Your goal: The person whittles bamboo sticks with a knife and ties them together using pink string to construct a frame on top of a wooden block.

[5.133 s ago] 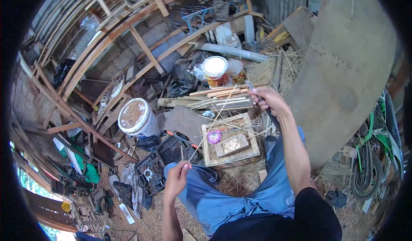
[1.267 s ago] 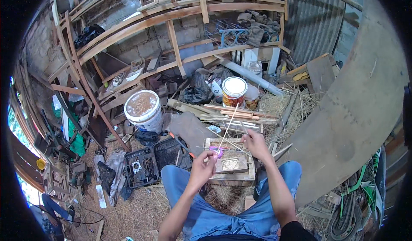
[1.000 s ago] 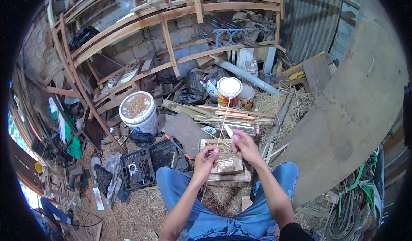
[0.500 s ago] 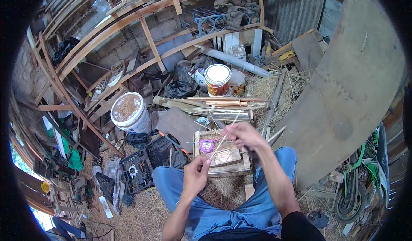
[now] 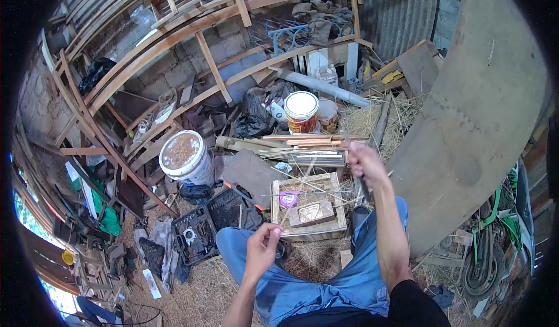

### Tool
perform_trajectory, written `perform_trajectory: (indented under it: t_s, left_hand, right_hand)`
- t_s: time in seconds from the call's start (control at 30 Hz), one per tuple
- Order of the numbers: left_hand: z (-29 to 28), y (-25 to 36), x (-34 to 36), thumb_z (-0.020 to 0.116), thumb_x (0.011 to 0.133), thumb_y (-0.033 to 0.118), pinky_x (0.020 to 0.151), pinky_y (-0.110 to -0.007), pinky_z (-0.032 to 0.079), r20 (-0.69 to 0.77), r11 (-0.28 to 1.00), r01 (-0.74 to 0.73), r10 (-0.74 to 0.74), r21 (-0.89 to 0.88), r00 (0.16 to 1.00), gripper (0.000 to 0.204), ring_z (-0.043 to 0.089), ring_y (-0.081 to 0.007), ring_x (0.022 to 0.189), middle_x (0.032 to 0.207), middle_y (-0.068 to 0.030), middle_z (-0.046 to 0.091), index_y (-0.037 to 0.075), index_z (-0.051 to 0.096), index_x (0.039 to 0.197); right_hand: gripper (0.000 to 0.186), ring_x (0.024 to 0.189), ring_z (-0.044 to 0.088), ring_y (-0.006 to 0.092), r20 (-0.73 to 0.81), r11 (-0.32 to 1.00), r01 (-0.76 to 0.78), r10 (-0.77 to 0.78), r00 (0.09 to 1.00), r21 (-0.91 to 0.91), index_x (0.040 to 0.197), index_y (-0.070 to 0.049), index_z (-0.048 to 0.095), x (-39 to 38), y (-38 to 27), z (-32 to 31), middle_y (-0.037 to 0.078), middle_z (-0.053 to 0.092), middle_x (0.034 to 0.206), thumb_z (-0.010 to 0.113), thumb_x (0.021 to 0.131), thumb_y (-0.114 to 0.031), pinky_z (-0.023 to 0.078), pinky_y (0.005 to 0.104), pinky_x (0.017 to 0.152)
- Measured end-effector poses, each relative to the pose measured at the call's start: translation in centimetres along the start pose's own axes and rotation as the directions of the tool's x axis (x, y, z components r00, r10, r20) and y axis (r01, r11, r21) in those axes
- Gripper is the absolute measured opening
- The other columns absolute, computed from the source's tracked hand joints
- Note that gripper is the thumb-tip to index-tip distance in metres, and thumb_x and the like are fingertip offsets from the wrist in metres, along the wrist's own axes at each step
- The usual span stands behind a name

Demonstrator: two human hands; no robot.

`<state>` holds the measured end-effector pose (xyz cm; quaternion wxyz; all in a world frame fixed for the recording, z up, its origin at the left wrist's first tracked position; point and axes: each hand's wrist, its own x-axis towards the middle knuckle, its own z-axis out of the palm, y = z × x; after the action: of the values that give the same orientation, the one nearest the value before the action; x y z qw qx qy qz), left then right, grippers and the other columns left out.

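My left hand (image 5: 264,248) is closed in a pinch, low over the near left corner of a small wooden crate (image 5: 308,234). From its fingertips a thin pale strip (image 5: 310,169), like split bamboo, slants up and away across the crate. Raised beyond the crate's right side, my right hand (image 5: 367,167) is a fist around a dark-handled knife (image 5: 364,186), blurred by motion. On the crate rest a wooden block (image 5: 312,213) and a purple tape measure (image 5: 287,199). Further thin strips and a slim rod lie across it.
Bundled sticks (image 5: 314,142) lie beyond the crate. An open black tool case (image 5: 195,234) and a white bucket (image 5: 186,155) stand left; a lidded paint pail (image 5: 301,109) is farther back. A large board (image 5: 466,123) leans at right. Straw and scraps litter the floor.
My right hand has moved away from the strip, to the right and slightly up. The left hand stays low, still pinching the strip. The whole view has shifted slightly.
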<state>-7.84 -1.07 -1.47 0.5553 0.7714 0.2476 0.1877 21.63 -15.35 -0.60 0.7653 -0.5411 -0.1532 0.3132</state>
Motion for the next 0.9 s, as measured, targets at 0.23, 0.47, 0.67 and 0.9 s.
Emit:
perform_trajectory:
  t_s: [0.23, 0.47, 0.67, 0.9]
  left_hand:
    - [2.9, 0.4, 2.5, 0.056, 0.091, 0.01, 0.053, -0.024, 0.041, -0.142, 0.971, -0.159, 0.186, 0.179, 0.972, 0.015, 0.051, -0.0067, 0.061, 0.069, -0.007, 0.061, -0.002, 0.062, 0.098]
    - [3.4, 0.7, 2.3, 0.056, 0.09, 0.01, 0.052, -0.025, 0.04, -0.068, 0.945, -0.159, 0.185, 0.287, 0.98, 0.014, 0.052, -0.0078, 0.059, 0.068, -0.0103, 0.061, -0.002, 0.062, 0.095]
    - [3.1, 1.5, 1.4, 0.056, 0.09, 0.01, 0.052, -0.027, 0.041, -0.01, 0.929, -0.161, 0.174, 0.333, 0.985, 0.013, 0.053, -0.0093, 0.059, 0.069, -0.0122, 0.061, -0.001, 0.063, 0.095]
    - [0.5, 1.2, -0.3, 0.053, 0.093, 0.015, 0.051, -0.02, 0.032, -0.059, 0.961, -0.047, 0.065, 0.272, 0.996, 0.017, 0.039, -0.0026, 0.059, 0.066, 0.0048, 0.052, 0.002, 0.064, 0.092]
  right_hand:
    - [0.038, 0.049, 0.036, 0.0026, 0.632, 0.98, -0.161, 0.2, 0.749, -0.119, 0.118, -0.004, 0.057, -3.5, 6.0, 8.5, -0.004, 0.049, 0.067, 0.056, 0.092, -0.033, 0.027, 0.0178, 0.04]
    - [0.036, 0.045, 0.031, 0.0014, 0.324, 0.948, -0.167, 0.254, 0.912, -0.273, 0.102, 0.0, 0.063, -0.3, 4.1, 3.8, -0.007, 0.045, 0.06, 0.055, 0.093, -0.033, 0.023, 0.0188, 0.039]
    - [0.034, 0.044, 0.033, 0.0023, 0.324, 0.973, -0.199, 0.226, 0.918, -0.116, 0.101, 0.006, 0.06, 0.5, 2.7, 0.9, -0.005, 0.048, 0.061, 0.059, 0.09, -0.025, 0.025, 0.019, 0.038]
    - [0.025, 0.045, 0.032, 0.0023, -0.201, 0.992, 0.096, -0.079, 0.976, 0.077, 0.111, -0.002, 0.057, 0.9, 0.5, -2.7, -0.006, 0.043, 0.063, 0.046, 0.094, -0.018, 0.025, 0.0167, 0.039]
